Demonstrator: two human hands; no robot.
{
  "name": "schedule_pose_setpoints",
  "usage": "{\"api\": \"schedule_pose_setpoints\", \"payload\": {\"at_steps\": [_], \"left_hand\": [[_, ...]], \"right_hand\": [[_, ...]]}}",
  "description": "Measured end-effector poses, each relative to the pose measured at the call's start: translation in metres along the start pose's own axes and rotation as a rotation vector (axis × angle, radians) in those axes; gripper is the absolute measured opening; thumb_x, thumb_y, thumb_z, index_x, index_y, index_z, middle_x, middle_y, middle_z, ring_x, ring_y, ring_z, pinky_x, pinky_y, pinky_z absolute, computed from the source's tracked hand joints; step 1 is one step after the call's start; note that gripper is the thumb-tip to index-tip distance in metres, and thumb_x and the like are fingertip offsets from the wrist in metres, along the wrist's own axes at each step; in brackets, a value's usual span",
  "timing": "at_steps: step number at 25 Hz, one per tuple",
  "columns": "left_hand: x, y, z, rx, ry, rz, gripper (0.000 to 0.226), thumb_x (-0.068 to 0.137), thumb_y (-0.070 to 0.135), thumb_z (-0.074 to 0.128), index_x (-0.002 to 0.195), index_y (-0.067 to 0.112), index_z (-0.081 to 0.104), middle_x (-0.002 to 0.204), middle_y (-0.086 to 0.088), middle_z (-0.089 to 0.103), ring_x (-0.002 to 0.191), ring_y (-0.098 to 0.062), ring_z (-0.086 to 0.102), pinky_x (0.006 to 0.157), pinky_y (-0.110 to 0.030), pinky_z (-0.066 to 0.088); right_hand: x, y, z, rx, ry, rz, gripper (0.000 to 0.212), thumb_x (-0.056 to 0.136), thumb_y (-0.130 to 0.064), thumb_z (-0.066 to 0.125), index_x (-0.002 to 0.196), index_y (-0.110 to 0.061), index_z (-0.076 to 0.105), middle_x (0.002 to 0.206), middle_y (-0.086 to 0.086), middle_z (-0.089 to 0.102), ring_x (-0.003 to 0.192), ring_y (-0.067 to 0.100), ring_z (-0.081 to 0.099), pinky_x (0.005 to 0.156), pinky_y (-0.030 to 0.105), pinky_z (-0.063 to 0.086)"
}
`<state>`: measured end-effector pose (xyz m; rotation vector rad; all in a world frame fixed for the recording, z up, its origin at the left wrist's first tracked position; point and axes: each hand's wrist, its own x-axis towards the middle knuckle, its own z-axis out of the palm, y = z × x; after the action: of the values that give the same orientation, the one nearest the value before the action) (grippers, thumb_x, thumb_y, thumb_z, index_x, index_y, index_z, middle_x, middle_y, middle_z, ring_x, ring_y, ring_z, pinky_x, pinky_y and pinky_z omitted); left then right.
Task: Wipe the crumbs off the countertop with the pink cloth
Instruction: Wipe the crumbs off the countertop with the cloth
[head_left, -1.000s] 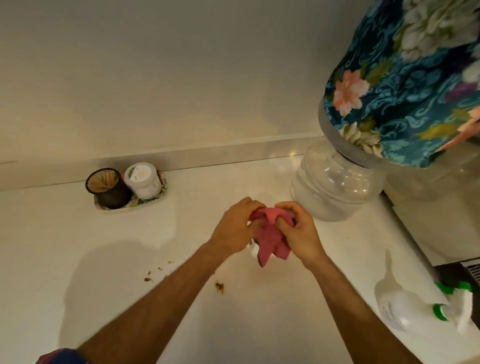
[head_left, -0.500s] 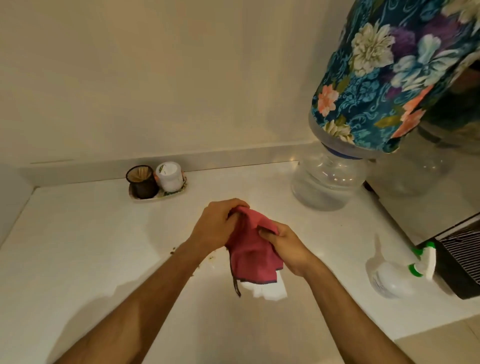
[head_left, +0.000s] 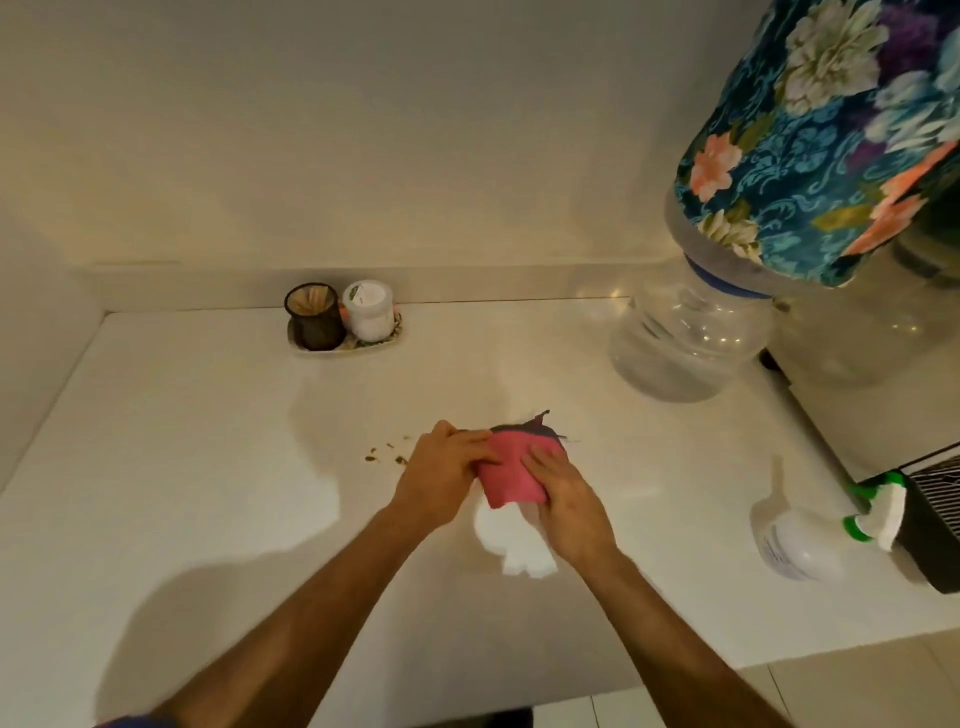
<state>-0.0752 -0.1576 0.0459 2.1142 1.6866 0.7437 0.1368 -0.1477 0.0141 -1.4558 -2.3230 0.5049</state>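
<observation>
Both hands hold the pink cloth (head_left: 511, 470) over the white surface (head_left: 208, 467): the left hand (head_left: 447, 475) pinches its left edge, and the right hand (head_left: 569, 501) lies with its fingers flat on the cloth's right side. The crumbs (head_left: 387, 454) lie just to the left of the left hand, in a short row running left to right, so the left hand is the nearer. The wipe likely has to sweep leftward across them.
</observation>
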Motion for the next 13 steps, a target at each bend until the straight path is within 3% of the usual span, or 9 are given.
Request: {"api": "schedule_pose_setpoints", "payload": {"at_steps": [1, 3, 4, 6, 8, 11, 13], "left_hand": [[-0.012, -0.007, 0.014, 0.059, -0.099, 0.000, 0.030, 0.089, 0.008, 0.061, 0.106, 0.028, 0.076, 0.121, 0.004, 0.072, 0.085, -0.026, 0.052, 0.077, -0.037, 0.048], [-0.036, -0.015, 0.031, 0.115, -0.243, 0.002, 0.031, 0.092, 0.011, 0.056, 0.112, 0.026, 0.073, 0.120, 0.002, 0.072, 0.093, -0.029, 0.057, 0.086, -0.041, 0.051], [-0.046, -0.021, 0.034, 0.085, -0.246, -0.026, 0.032, 0.092, 0.011, 0.056, 0.117, 0.024, 0.071, 0.122, -0.001, 0.071, 0.100, -0.030, 0.060, 0.094, -0.039, 0.050], [-0.064, -0.035, 0.031, -0.013, -0.174, -0.186, 0.040, 0.094, 0.013, 0.058, 0.134, 0.019, 0.059, 0.136, -0.006, 0.062, 0.122, -0.029, 0.056, 0.106, -0.033, 0.037], [-0.082, -0.060, 0.022, 0.020, -0.123, -0.358, 0.054, 0.097, 0.028, 0.056, 0.148, 0.022, 0.039, 0.154, -0.003, 0.044, 0.140, -0.025, 0.040, 0.115, -0.035, 0.027], [-0.106, -0.115, 0.008, 0.148, -0.069, -0.507, 0.066, 0.097, 0.047, 0.045, 0.154, 0.021, 0.023, 0.163, -0.003, 0.023, 0.149, -0.026, 0.023, 0.120, -0.044, 0.020], [-0.123, -0.151, -0.002, 0.202, -0.095, -0.556, 0.072, 0.097, 0.057, 0.029, 0.156, 0.019, 0.013, 0.166, -0.004, 0.009, 0.153, -0.023, 0.006, 0.122, -0.048, 0.011]], "right_hand": [[-0.010, 0.004, 0.017, -0.064, -0.137, 0.021, 0.049, 0.088, -0.012, 0.056, 0.136, -0.004, 0.055, 0.141, 0.020, 0.056, 0.131, 0.041, 0.052, 0.111, 0.050, 0.038], [-0.029, 0.002, 0.038, -0.075, -0.375, 0.079, 0.052, 0.093, -0.009, 0.055, 0.144, -0.004, 0.044, 0.153, 0.018, 0.041, 0.143, 0.038, 0.036, 0.119, 0.037, 0.010], [-0.033, 0.002, 0.045, -0.026, -0.397, 0.114, 0.054, 0.094, -0.009, 0.055, 0.146, -0.006, 0.040, 0.156, 0.015, 0.036, 0.146, 0.033, 0.031, 0.118, 0.031, 0.004], [-0.031, -0.001, 0.049, 0.114, -0.318, 0.251, 0.058, 0.092, -0.010, 0.055, 0.148, -0.011, 0.039, 0.158, 0.011, 0.035, 0.147, 0.029, 0.028, 0.121, 0.033, 0.013], [-0.023, -0.008, 0.055, 0.212, -0.194, 0.391, 0.063, 0.093, -0.016, 0.055, 0.151, -0.013, 0.033, 0.160, 0.012, 0.029, 0.148, 0.031, 0.022, 0.120, 0.042, 0.021], [-0.003, -0.021, 0.071, 0.237, -0.107, 0.620, 0.076, 0.097, -0.040, 0.051, 0.156, -0.011, 0.012, 0.164, 0.018, 0.009, 0.151, 0.037, 0.004, 0.122, 0.050, 0.010], [0.014, -0.027, 0.083, 0.180, -0.152, 0.718, 0.084, 0.096, -0.054, 0.045, 0.156, -0.013, 0.003, 0.164, 0.022, -0.002, 0.150, 0.043, -0.007, 0.121, 0.056, 0.000]]}}
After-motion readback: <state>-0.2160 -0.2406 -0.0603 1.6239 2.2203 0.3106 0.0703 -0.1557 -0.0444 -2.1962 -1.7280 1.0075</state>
